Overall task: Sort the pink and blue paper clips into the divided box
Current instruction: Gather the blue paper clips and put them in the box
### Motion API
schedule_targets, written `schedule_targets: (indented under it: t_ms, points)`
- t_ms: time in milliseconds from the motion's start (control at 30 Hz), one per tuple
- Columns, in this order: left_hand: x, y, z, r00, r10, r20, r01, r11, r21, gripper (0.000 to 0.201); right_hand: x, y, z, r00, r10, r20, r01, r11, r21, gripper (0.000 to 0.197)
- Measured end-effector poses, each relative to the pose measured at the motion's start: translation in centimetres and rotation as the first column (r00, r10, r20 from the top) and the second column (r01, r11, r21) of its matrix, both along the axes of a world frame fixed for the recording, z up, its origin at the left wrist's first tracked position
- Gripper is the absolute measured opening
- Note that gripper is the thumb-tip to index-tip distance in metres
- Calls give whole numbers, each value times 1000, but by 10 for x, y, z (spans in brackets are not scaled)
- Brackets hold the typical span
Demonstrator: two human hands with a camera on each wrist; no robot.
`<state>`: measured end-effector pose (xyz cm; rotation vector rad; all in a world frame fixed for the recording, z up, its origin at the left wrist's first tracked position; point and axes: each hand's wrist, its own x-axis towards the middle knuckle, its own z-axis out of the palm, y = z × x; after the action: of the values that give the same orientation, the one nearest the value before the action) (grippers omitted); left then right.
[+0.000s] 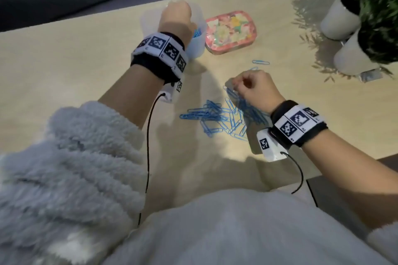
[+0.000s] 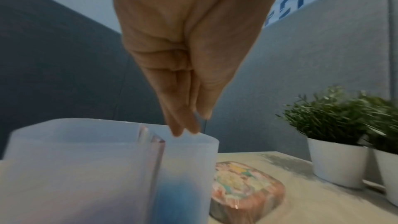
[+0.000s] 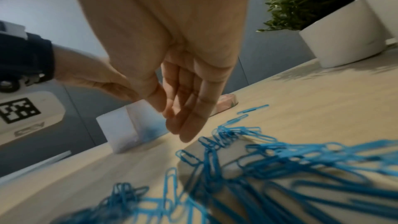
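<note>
The left hand [image 2: 189, 57] hangs with straight, empty fingers over the right compartment of the divided box [image 2: 107, 168], where blue clips show, while the right hand [image 3: 172, 74], fingers relaxed and empty, hovers above the blue paper clips [image 1: 224, 116] scattered on the table [image 1: 64, 60].

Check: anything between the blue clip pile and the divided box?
Nothing visible. Bare table lies between the blue clips and the divided box; the left hand hangs over it, and the floral tin sits to its right.

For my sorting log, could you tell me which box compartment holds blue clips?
The divided box's right-hand compartment in the left wrist view shows blue; the other shows none.
</note>
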<state>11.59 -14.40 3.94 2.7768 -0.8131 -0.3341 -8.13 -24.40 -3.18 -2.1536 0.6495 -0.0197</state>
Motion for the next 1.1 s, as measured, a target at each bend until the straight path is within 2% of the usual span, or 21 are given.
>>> schedule_targets:
  t_ms: [67,100,167,233,300,333,400,533,667,800,933,1033,1100]
  points:
    - [-18,16,-8,995,-86,54,91,990,-103,31,-17,1,-3,988,111,-105,-114,993,-23,16]
    - [-29,27,-14,987,-155,43,160,978,-135,30,-26,2,-4,972,174,-159,-179,984,-17,27]
    - [-54,52,-33,950,-292,-111,275,950,-149,29,-43,7,-7,917,295,-270,-321,945,-60,60]
    - [-75,76,-53,890,-382,-251,369,924,-96,53,-56,13,-11,855,354,-378,-435,887,-153,89]
    - [-88,94,-72,860,-419,-291,434,901,-14,76,-64,21,-16,844,359,-398,-468,856,-220,101]
    - [-93,101,-79,861,-414,-295,436,900,10,77,-64,26,-17,853,355,-383,-462,854,-237,102]
    - [-100,109,-86,874,-397,-278,413,911,-3,69,-56,35,-20,875,341,-344,-438,860,-261,94]
    - [-105,111,-88,898,-374,-232,371,927,-60,49,-30,53,-22,900,343,-270,-422,841,-338,66]
    - [-110,104,-86,893,-398,-211,388,918,-86,29,-10,63,-24,862,391,-324,-499,768,-401,53]
    - [-112,103,-85,894,-389,-223,387,921,-55,22,-3,69,-25,861,397,-318,-497,788,-364,31]
    - [-112,104,-86,903,-374,-212,380,925,-9,22,-8,68,-31,850,455,-266,-527,743,-412,8]
    - [-113,102,-86,903,-375,-210,391,920,37,22,-8,63,-37,843,463,-273,-538,730,-421,5]
    - [-113,101,-86,906,-372,-202,392,918,67,22,-6,59,-31,837,455,-303,-545,743,-389,16]
